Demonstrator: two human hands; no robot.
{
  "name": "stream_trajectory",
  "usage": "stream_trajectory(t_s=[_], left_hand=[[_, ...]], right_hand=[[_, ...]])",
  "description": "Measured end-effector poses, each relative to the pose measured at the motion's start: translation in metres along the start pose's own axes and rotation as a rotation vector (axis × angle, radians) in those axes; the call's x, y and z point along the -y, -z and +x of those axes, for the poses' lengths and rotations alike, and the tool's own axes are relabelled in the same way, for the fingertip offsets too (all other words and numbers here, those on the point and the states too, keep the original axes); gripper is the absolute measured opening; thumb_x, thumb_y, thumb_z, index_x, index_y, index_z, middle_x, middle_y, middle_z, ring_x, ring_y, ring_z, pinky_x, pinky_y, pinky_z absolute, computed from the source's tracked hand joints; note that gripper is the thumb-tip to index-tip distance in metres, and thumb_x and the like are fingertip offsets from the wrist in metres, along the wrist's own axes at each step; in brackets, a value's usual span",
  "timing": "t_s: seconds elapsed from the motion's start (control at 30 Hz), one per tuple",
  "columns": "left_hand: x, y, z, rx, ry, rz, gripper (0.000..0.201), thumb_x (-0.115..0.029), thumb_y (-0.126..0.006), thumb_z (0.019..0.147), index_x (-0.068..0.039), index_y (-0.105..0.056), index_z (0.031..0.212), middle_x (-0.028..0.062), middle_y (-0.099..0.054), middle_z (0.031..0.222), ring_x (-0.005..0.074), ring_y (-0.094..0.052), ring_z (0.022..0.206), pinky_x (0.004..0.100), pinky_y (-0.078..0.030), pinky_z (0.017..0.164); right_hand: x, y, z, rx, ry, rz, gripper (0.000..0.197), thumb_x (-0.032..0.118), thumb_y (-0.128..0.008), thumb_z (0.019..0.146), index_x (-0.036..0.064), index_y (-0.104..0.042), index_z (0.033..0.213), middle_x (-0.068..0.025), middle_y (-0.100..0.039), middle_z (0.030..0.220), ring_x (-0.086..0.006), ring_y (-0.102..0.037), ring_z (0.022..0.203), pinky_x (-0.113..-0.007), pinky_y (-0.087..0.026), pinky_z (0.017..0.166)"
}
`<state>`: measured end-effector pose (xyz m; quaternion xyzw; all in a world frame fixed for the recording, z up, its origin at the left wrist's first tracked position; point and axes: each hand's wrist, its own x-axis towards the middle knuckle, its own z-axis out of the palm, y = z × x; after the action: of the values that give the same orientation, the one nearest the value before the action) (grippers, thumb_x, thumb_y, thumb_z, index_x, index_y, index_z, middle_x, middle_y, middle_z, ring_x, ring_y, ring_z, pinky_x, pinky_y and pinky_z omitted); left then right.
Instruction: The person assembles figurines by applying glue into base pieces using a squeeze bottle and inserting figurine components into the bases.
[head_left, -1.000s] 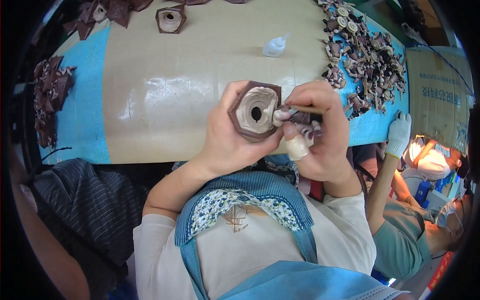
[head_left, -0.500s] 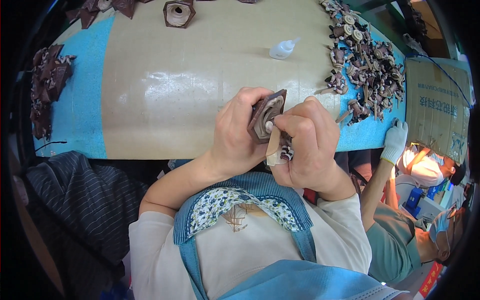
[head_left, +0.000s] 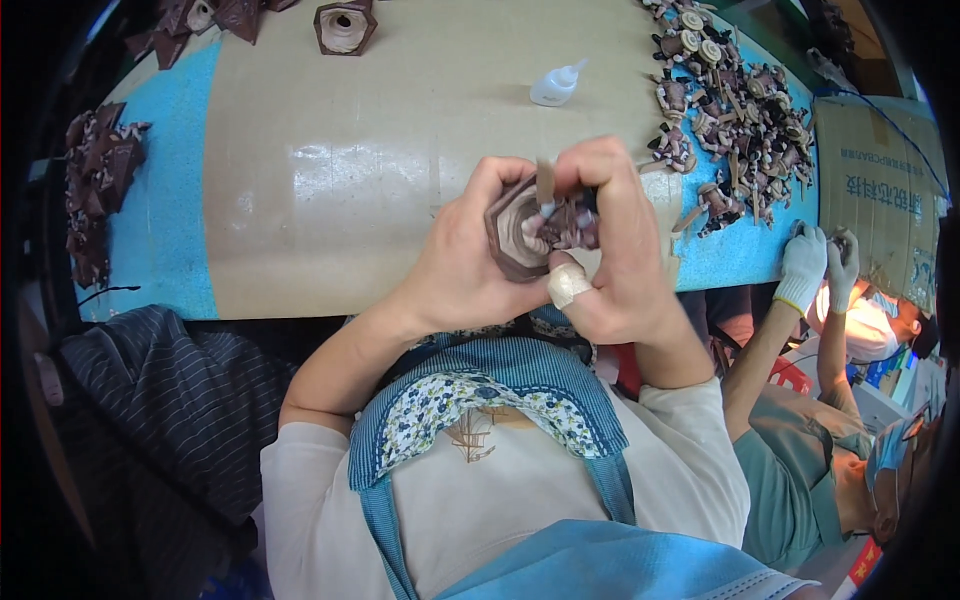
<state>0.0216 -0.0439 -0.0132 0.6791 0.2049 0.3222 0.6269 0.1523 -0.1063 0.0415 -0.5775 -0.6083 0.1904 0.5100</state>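
Fingers [head_left: 496,172] of my left hand [head_left: 452,265] curl closed around an angular hollow piece [head_left: 512,235], brown outside and pale within, over the near part of the worktop [head_left: 330,225]. Those of my right hand [head_left: 628,270], its thumb wrapped in a pale covering, close on a small figure [head_left: 575,225] at the piece's right side; a flat stick [head_left: 545,185] rises beside it, and the exact contact is hidden. Compared with half a second earlier, the piece is turned from nearly edge-on to mouth-up, which, I judge, keeps its inside in my sight while I fit the figure there. Containers: a second hollow piece [head_left: 350,39] lies well beyond my hands, a dark hole in its pale interior; a white squeeze bottle [head_left: 555,88] rests nearer, contents indiscernible; at right, a cardboard carton [head_left: 885,190] shows only its outside, beside heaped figures [head_left: 750,130].
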Motion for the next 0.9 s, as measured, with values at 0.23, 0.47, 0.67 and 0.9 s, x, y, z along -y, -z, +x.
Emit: stream_trajectory(t_s=[0.23,0.47,0.67,0.9], left_hand=[[-0.002,0.024,0.006,0.379,0.325,-0.655,0.069,-0.006,-0.077,0.066,0.0,-0.041,0.125,0.0083,-0.056,0.111,0.0167,-0.054,0.107,0.0309,-0.044,0.093],[-0.006,0.022,-0.001,0.181,0.313,-0.473,0.068,-0.003,-0.074,0.064,-0.001,-0.04,0.123,0.0069,-0.056,0.108,0.0151,-0.056,0.101,0.0295,-0.046,0.088],[0.005,0.062,-0.005,-0.181,0.224,-0.087,0.066,-0.006,-0.076,0.069,0.001,-0.04,0.123,0.0107,-0.059,0.105,0.0173,-0.06,0.094,0.0328,-0.05,0.081],[0.0,0.154,0.041,-0.624,0.097,-0.77,0.038,-0.004,-0.064,0.084,0.004,-0.049,0.119,0.0169,-0.055,0.12,0.026,-0.055,0.11,0.0374,-0.05,0.086]], right_hand=[[-0.015,0.045,0.03,0.35,0.433,-0.22,0.056,0.0,-0.056,0.056,0.0024,-0.061,0.112,-0.0168,-0.058,0.114,-0.0244,-0.051,0.088,-0.033,-0.043,0.077],[-0.01,0.012,0.019,0.193,0.125,-0.225,0.034,0.013,-0.075,0.066,0.0006,-0.063,0.095,-0.0087,-0.06,0.077,-0.0217,-0.051,0.06,-0.03,-0.042,0.055],[-0.021,-0.003,0.008,0.051,0.013,-0.193,0.044,0.015,-0.074,0.069,0.0001,-0.056,0.106,-0.012,-0.056,0.088,-0.0267,-0.052,0.078,-0.034,-0.044,0.07],[-0.075,0.008,0.027,-0.182,-0.278,-0.208,0.06,0.008,-0.07,0.073,0.0037,-0.044,0.128,-0.0082,-0.052,0.117,-0.0183,-0.047,0.101,-0.028,-0.041,0.082]])
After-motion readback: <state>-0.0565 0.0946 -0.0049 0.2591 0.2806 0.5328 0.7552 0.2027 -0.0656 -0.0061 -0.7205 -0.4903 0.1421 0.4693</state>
